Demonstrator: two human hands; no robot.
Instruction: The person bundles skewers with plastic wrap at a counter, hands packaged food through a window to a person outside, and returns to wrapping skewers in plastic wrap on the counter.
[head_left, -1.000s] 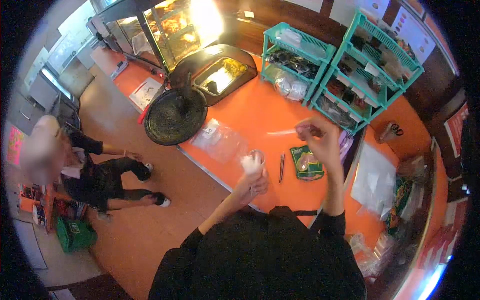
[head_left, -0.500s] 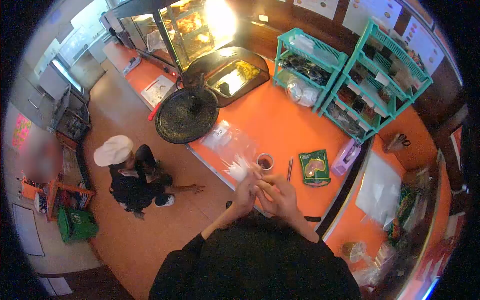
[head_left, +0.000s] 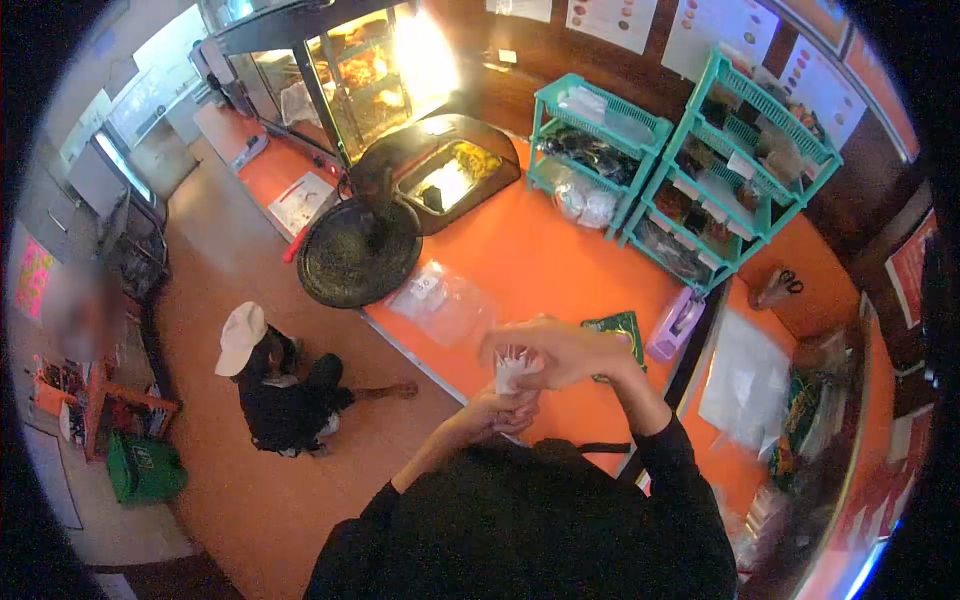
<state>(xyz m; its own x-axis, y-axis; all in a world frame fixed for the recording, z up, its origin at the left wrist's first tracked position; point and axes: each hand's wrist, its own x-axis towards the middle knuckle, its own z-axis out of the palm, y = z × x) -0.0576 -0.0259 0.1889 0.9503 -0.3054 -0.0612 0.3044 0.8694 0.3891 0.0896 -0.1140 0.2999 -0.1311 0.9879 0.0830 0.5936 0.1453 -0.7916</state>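
A white bundle with thin pointed ends (head_left: pixel 515 369) stands upright in my left hand (head_left: pixel 497 412), whose fingers are wrapped round its lower part. My right hand (head_left: pixel 560 352) is curved over the top and right side of the bundle; its fingertips are blurred, and whether they grip anything does not show. Behind my right hand lies a green packet (head_left: pixel 625 328), partly covered by it. To the left of the hands a clear plastic bag (head_left: pixel 440 303) with a white label lies flat on the orange counter (head_left: pixel 560 260).
A black round lid (head_left: pixel 360 250) and a lit food tray (head_left: pixel 450 180) are at the back left. Teal racks (head_left: pixel 600 150) stand behind, with a purple dispenser (head_left: pixel 678 325) at the right. A person in a white cap (head_left: pixel 285 385) crouches on the floor left.
My right hand has come back from the right, met my left hand, then risen over the white bundle. The bundle now points upward. The person at left has gone down into a crouch.
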